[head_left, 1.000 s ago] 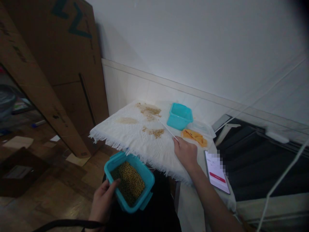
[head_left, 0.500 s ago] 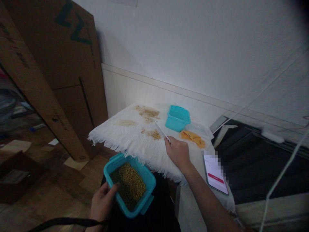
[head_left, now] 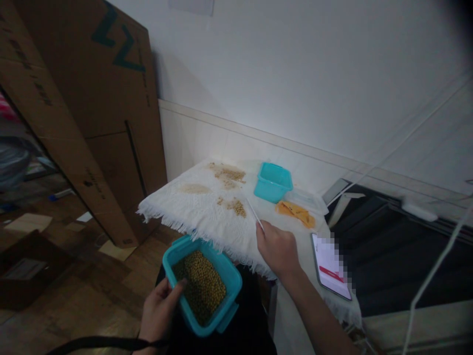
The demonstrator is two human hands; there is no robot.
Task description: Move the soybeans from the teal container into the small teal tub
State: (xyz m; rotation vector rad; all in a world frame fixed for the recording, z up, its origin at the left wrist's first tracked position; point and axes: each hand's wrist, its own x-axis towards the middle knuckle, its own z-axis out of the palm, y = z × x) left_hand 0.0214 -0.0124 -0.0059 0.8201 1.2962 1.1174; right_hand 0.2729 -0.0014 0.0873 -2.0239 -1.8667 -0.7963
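Note:
My left hand grips the near left rim of a teal plastic box, thumb over the edge. Inside the box lie yellow beans beside small dark green ones. It is held below the fringed front edge of a white cloth. Over the cloth, my right hand is closed on a thin white card, seen nearly edge-on. Left of the card is a small pile of yellow beans. Farther back lie a larger heap of beans and a pale grain patch.
A second teal box stands at the back of the cloth, beside a clear lid and an orange cloth. A phone lies at the right. A tall cardboard box rises at the left; a white cable hangs at the right.
My right hand with the card has shifted slightly right and toward me, away from the small bean pile. The left hand still holds the box, and the whole view has moved a little.

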